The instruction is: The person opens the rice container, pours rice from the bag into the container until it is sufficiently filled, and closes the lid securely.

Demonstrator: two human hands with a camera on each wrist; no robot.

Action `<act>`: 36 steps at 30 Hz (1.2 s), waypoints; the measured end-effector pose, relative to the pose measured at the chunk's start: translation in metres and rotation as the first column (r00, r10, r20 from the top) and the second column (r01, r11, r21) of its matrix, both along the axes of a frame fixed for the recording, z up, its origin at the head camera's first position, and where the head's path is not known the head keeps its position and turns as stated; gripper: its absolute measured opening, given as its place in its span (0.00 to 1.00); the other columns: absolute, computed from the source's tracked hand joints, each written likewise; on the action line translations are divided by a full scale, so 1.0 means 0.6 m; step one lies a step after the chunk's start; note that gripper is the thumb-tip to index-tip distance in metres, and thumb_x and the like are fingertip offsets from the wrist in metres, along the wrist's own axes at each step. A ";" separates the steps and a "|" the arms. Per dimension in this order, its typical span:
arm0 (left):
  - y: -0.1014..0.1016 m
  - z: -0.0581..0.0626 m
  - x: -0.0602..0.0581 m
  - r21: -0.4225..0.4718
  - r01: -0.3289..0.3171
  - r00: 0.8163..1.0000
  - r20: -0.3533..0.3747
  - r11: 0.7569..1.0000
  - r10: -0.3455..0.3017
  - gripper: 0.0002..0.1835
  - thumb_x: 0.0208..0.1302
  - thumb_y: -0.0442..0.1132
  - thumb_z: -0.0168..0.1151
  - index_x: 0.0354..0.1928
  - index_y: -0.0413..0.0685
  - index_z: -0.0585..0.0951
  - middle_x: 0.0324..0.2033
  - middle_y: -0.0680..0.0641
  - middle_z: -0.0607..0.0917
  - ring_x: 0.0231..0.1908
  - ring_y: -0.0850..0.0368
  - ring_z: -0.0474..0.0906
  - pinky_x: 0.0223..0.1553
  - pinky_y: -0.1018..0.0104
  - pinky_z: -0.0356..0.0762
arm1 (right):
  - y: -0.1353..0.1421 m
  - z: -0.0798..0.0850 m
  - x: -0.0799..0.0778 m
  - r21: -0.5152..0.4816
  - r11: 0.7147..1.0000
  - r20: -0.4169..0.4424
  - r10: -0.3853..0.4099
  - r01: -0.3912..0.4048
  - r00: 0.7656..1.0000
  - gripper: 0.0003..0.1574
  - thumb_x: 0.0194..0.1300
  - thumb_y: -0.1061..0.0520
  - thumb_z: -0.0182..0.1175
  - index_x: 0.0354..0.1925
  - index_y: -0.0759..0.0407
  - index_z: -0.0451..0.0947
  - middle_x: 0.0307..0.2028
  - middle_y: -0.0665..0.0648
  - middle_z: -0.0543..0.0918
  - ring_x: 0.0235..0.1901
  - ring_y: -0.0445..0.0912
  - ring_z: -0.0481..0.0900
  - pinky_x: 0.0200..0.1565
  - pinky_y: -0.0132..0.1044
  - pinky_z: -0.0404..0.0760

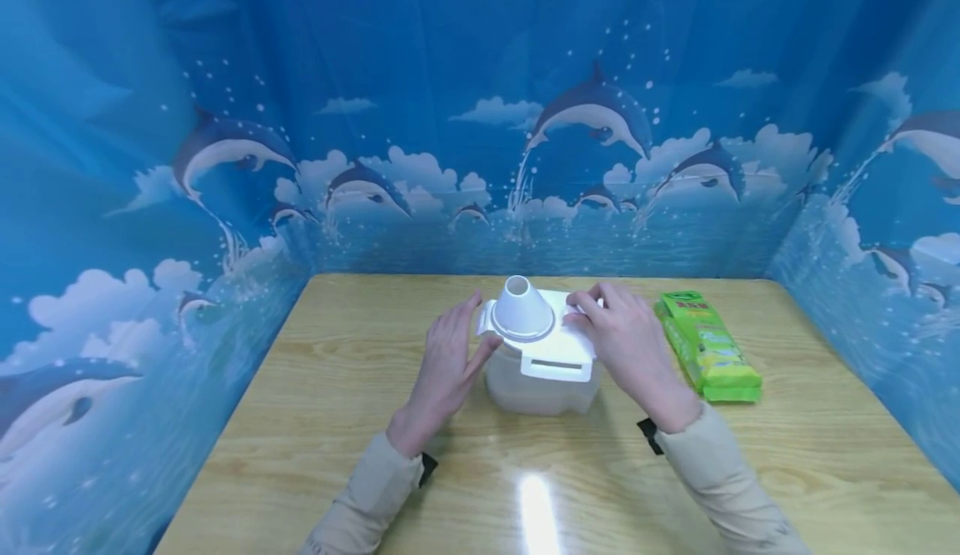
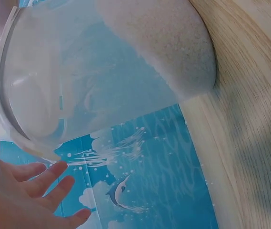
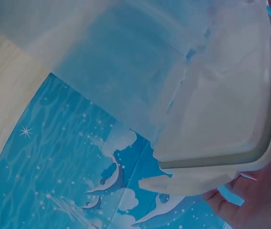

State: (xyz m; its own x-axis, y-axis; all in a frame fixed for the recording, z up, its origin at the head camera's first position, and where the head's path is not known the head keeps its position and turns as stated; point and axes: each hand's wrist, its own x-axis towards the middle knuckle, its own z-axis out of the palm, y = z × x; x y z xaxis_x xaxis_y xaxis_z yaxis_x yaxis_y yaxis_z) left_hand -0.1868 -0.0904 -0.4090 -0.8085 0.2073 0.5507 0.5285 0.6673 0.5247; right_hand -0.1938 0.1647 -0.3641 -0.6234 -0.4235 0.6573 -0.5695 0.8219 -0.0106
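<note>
A translucent plastic container (image 1: 540, 388) stands on the wooden table, with pale grains (image 2: 173, 52) heaped in its lower part. Its white lid (image 1: 562, 341) carries a cone-shaped spout (image 1: 519, 312) on the left and slotted latches at the sides. My left hand (image 1: 448, 363) is at the lid's left side, fingers extended and thumb near the front corner. In the left wrist view, those fingers spread close to a latch. My right hand (image 1: 626, 342) grips the lid's right part with bent fingers. The right wrist view shows its fingers (image 3: 228, 205) partly behind the lid's rim, beside a latch (image 3: 187, 183).
A bright green printed bag (image 1: 708, 347) lies on the table to the right of my right hand. A blue curtain (image 1: 450, 122) with dolphins and clouds surrounds the table (image 1: 337, 372) at the back and both sides.
</note>
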 end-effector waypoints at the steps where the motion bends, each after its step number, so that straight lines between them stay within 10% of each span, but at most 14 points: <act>1: 0.000 0.000 0.000 0.002 0.001 1.000 0.002 1.000 -0.001 0.47 0.73 0.73 0.32 0.75 0.40 0.64 0.68 0.37 0.74 0.67 0.39 0.69 0.70 0.37 0.61 | -0.001 -0.001 0.000 0.007 1.000 0.002 -0.001 0.001 1.000 0.11 0.65 0.52 0.70 0.43 0.53 0.82 0.34 0.56 0.76 0.32 0.51 0.75 0.30 0.43 0.73; 36: 0.001 -0.011 -0.007 -0.017 0.034 0.999 0.041 0.999 -0.033 0.49 0.71 0.74 0.29 0.75 0.42 0.64 0.67 0.37 0.74 0.68 0.40 0.68 0.72 0.37 0.57 | -0.014 -0.015 -0.012 -0.055 0.998 -0.002 0.028 -0.028 1.000 0.11 0.65 0.50 0.70 0.42 0.54 0.83 0.36 0.56 0.80 0.35 0.52 0.77 0.30 0.43 0.76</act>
